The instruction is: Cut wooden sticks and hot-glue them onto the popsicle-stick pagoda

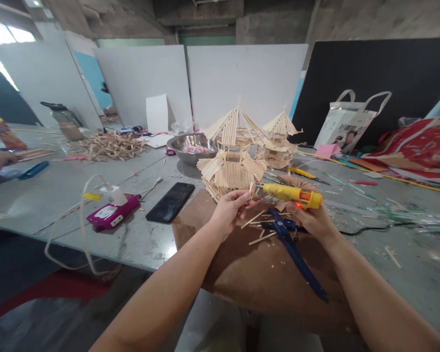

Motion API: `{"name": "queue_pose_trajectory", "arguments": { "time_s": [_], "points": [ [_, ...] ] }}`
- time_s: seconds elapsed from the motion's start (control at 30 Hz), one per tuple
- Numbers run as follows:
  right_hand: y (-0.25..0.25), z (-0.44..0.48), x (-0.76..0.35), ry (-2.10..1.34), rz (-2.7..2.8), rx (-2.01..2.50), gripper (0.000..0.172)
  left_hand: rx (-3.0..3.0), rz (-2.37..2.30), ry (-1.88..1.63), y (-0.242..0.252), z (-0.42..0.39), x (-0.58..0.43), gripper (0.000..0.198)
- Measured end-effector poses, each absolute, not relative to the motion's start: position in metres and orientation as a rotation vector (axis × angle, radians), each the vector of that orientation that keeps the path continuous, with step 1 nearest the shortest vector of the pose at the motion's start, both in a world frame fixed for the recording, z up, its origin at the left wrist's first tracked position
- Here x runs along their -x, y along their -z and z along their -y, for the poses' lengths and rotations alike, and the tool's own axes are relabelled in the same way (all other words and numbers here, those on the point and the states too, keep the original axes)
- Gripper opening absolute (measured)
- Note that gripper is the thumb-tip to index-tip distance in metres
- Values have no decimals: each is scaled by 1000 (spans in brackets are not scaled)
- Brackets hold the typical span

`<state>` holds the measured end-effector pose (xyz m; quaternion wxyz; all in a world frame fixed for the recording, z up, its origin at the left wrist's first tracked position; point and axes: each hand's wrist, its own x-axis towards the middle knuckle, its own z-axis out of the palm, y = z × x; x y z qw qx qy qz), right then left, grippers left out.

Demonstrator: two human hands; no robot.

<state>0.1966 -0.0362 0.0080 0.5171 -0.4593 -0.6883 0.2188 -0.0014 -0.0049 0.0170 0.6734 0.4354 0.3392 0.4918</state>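
My right hand (311, 217) is wrapped round a yellow hot glue gun (291, 194) with a small red light showing. Its nozzle points left, close to a short wooden stick (251, 188) pinched upright in my left hand (231, 209). Just behind my fingers stands a pavilion model made of thin wooden sticks (232, 168). Blue-handled cutters (289, 244) lie on a brown board (234, 274) below my hands, beside several loose sticks (262, 238). A second, smaller stick pavilion (278, 139) stands further back.
Left of the board lie a black phone (170, 202) and a purple power strip (113, 211) with a white cable. Behind are a metal bowl (192, 157) and a stick pile (108, 145). A yellow utility knife (302, 172) lies right. Another person's hand (0, 162) shows far left.
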Motion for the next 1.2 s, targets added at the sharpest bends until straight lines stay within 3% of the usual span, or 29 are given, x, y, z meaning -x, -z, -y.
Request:
{"name": "queue_pose_trajectory", "arguments": {
  "time_s": [1.2],
  "points": [
    [-9,35,-195,-500,1751,1163,25,-1003,-783,-1104,-18,6,0,21]
  ]
}}
